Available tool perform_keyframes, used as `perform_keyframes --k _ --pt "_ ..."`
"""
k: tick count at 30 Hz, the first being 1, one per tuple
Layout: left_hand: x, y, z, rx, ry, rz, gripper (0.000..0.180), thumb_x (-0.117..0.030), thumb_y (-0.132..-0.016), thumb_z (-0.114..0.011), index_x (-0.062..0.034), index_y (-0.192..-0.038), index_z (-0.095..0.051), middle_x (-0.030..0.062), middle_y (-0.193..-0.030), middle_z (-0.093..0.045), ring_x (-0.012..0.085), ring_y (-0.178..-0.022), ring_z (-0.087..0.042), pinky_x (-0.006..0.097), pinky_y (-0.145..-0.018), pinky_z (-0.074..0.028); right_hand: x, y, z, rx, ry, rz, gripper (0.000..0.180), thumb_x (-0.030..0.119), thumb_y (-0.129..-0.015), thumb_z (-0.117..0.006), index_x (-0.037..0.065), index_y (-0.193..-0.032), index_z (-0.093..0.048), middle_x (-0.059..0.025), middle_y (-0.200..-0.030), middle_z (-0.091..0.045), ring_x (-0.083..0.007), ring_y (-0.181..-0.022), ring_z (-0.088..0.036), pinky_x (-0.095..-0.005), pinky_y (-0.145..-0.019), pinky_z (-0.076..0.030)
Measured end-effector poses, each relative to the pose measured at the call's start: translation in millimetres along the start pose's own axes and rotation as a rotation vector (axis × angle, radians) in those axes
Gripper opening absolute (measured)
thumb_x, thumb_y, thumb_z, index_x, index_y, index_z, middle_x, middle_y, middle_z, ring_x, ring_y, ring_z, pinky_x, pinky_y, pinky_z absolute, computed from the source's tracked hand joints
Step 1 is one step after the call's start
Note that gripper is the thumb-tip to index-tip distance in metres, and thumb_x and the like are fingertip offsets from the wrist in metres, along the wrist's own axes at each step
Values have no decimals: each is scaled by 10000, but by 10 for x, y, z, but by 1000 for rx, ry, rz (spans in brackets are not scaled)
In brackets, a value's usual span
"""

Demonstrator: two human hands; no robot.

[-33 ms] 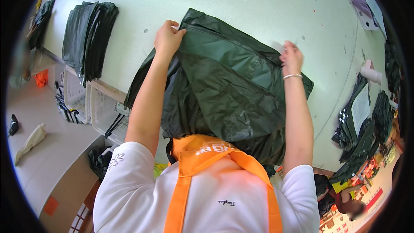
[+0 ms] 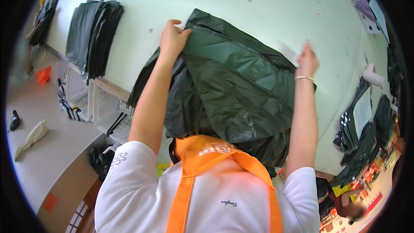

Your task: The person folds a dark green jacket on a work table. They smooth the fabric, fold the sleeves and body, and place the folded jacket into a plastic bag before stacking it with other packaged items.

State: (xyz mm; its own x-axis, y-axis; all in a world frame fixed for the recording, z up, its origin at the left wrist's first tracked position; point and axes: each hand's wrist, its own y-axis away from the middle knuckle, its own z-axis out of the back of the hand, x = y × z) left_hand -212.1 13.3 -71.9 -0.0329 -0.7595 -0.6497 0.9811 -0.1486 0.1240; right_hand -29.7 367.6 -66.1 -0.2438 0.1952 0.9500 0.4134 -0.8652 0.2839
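Note:
A dark green, shiny sheet-like fabric piece (image 2: pixel 241 86) lies folded and wrinkled on the pale table in front of me, its near part hanging against my orange apron. My left hand (image 2: pixel 174 39) pinches the fabric's far left corner between thumb and fingers. Past the fabric's right edge, my right hand (image 2: pixel 307 62), with a thin bracelet at the wrist, is raised with its fingers drawn together. A pale, see-through smear shows beside those fingers. Motion blur hides what they hold, if anything.
On the pale table (image 2: pixel 241 21), a stack of folded dark green pieces (image 2: pixel 92 39) lies at the left. More dark pieces with a white paper sheet (image 2: pixel 362 112) and a white roll (image 2: pixel 373 77) lie at the right. White plastic crates (image 2: pixel 110 112) stand below the left edge.
My right hand has moved right, off the fabric's right part and past its edge. The left hand keeps its pinch at the corner. The whole view has shifted slightly.

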Motion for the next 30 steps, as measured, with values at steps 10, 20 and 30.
perform_keyframes --k 10,20,30 --pt "-611 320 300 291 957 212 133 -75 -843 -624 5 -948 -611 40 -836 -644 94 -736 -599 216 -671 -481 231 663 -417 445 320 75 332 237 -885 -625 4 -1115 -572 -53 -939 -611 -122 -830 -575 -253 -757 -459" --pt "-819 663 284 341 836 -85 111 -72 -824 -635 4 -903 -621 -9 -780 -610 39 -702 -534 189 -633 -420 683 1387 -1151 842 145 100 154 123 -836 -678 5 -935 -677 45 -776 -615 -17 -682 -486 -178 -622 -403" --pt "-787 737 272 423 739 -134 106 -46 -827 -656 -1 -910 -610 -25 -811 -601 24 -739 -539 177 -669 -429 672 1340 -1087 917 -156 -351 156 158 -881 -625 8 -902 -588 55 -672 -470 -24 -532 -365 -189 -466 -284"
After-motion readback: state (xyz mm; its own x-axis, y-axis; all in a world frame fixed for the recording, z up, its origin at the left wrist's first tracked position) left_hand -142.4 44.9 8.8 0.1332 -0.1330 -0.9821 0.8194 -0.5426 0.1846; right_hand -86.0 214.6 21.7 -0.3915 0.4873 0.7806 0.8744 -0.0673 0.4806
